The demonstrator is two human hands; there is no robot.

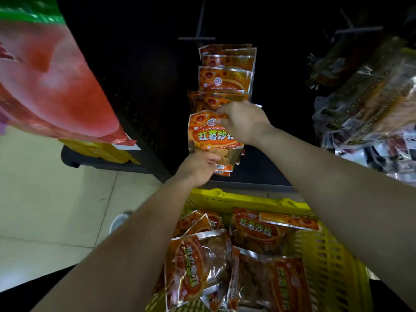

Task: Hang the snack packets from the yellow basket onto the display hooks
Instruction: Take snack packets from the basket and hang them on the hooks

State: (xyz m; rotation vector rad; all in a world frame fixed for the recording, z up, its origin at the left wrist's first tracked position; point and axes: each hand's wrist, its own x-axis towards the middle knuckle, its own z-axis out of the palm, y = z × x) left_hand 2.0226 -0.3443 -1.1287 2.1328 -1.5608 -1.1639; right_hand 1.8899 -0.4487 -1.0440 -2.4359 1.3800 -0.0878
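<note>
Above the yellow basket (pixel 236 200), right hand (pixel 244 122) and left hand (pixel 199 167) pinch a "红薯沙拉" packet (pixel 207 136).

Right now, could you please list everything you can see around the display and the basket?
Held snack packet: one, orange, front of the hanging row, gripped at top and bottom.
Hanging packets: several, orange, in a row behind the held one; exact count unclear.
Display hook: one dark bar above the row; another hook at upper right.
Yellow basket: one, bottom centre.
Basket packets: at least four, orange.
Large red bag: one, upper left, blurred.
Silvery packets: many, hanging at right.
Floor: pale tiles, left.
Left hand: at the packet's lower edge.
Right hand: pinching the packet's top.
</note>
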